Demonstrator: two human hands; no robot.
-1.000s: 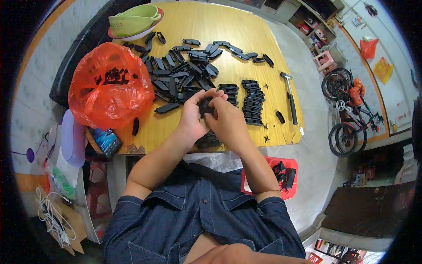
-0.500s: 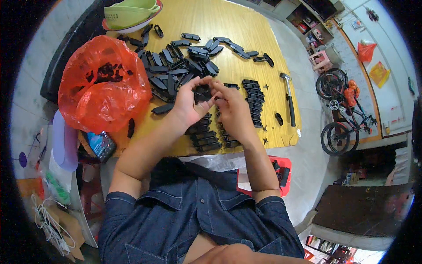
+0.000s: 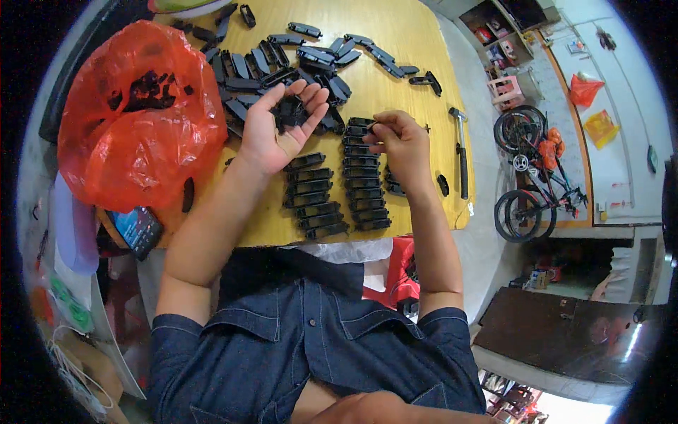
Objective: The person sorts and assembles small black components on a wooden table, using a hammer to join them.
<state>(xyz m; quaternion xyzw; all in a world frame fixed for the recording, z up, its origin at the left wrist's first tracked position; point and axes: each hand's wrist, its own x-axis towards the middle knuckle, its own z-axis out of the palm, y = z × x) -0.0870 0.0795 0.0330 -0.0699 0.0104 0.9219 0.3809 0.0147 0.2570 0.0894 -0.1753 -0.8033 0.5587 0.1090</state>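
Observation:
My left hand (image 3: 265,141) is cupped palm up, its fingers curled around a clump of small black plastic pieces (image 3: 289,113). To its right, my right hand (image 3: 404,147) pinches with thumb and forefinger at the far end of a column of black plastic housings (image 3: 364,173); whatever lies between the fingertips is too small to make out. A shorter column of similar housings (image 3: 311,194) stands nearer my left forearm. Part of a third column (image 3: 393,185) is hidden under my right hand and wrist. Beyond my left hand lies a loose heap of long black plastic parts (image 3: 244,67).
A red plastic bag (image 3: 141,155) with small black pieces inside fills the table's left side. A hammer (image 3: 462,152) lies near the right edge, a single black part (image 3: 443,185) beside it. A phone (image 3: 134,230) sits at the front left corner of the yellow table (image 3: 402,42).
My hands were together over the table and have come apart. The right one has moved right to the column's far end; the left has turned open-palmed with the black pieces showing.

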